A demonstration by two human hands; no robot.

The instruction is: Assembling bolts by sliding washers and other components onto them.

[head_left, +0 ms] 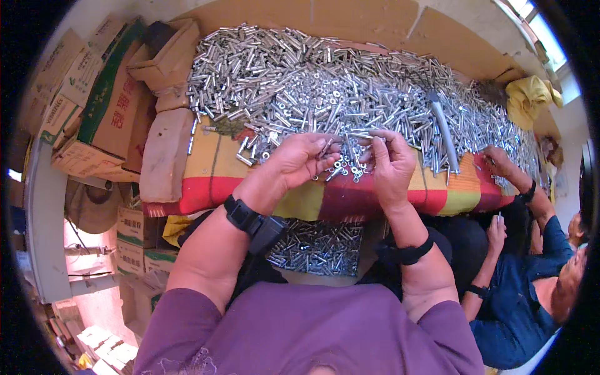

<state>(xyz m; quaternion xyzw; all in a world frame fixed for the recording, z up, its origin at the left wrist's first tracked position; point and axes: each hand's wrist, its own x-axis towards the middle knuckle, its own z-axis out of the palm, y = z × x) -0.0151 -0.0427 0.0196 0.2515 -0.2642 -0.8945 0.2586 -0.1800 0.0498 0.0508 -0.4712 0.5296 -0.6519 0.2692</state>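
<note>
A large heap of silvery metal bolts and sleeves covers the table in front of me. My left hand is over the near edge of the heap, palm turned up and fingers curled in. A small metal piece shows at its fingertips, too small to name. Just to its right, my right hand has thumb and fingers pinched together at one end of a slim metal bolt. Loose nuts and washers lie on the cloth between and below both hands.
A checked cloth hangs over the table's front edge. Below stands a container of bolts. A hammer-like metal tool lies on the heap. Cardboard boxes stack at left. At right, a co-worker reaches into the heap.
</note>
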